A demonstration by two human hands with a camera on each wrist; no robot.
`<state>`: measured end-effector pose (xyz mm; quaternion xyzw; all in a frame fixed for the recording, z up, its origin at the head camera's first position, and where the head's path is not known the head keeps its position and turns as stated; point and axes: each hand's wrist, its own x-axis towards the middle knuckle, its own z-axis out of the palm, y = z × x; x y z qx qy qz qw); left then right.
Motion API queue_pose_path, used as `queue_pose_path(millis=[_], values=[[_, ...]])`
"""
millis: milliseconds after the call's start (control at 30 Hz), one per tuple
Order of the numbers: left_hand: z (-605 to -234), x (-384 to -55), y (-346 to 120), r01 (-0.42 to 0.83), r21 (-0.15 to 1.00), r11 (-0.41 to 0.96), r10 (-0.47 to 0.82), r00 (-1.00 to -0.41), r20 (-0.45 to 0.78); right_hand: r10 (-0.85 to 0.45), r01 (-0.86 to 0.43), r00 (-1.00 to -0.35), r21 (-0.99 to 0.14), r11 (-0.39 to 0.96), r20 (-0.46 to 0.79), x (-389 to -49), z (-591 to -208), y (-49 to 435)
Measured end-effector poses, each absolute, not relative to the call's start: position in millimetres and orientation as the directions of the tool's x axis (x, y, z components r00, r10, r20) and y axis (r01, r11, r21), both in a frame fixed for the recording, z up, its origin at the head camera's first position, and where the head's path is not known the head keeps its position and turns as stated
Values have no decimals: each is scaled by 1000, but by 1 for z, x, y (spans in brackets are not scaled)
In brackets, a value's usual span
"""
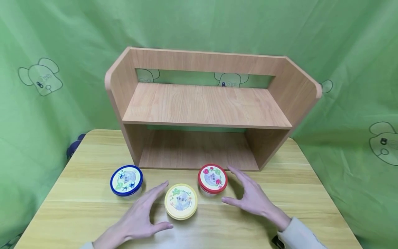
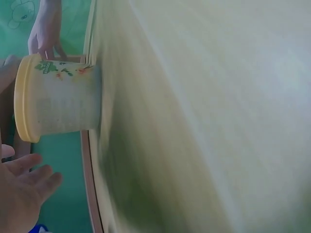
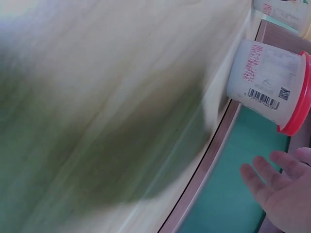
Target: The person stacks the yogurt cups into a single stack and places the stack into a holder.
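Observation:
A tub with a yellow lid (image 1: pixel 181 202) stands on the table in front of the shelf. My left hand (image 1: pixel 140 212) is just left of it, thumb and fingers spread, with a small gap between. To the right, a red-lidded tub (image 1: pixel 212 178) with strawberry pictures stands by the shelf's front edge. My right hand (image 1: pixel 253 195) is spread beside that tub, apart from it; the right wrist view shows the tub (image 3: pixel 267 82) with a barcode on its side. Left of my left hand sits a blue-lidded tub (image 1: pixel 126 180). Neither hand holds anything.
A two-tier wooden shelf (image 1: pixel 205 105) stands at the back of the wooden table (image 1: pixel 77 211). Its side panels rise at left and right. A green curtain (image 1: pixel 199 24) with cartoon outlines hangs behind and around the table.

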<state>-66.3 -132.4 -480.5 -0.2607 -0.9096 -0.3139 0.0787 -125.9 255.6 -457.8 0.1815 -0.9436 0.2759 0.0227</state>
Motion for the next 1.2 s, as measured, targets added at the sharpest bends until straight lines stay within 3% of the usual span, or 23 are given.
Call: queue_pose_path(millis=[367,1200], values=[[-488,-74,-122,444,679,585,415,-883,220,-339,-318,-938,-590,742,79,-135,-462,252],[-492,-84,-115,319,864,389,438,-889,131,-369,-322,-927,-652,686,68,-147,-470,244]])
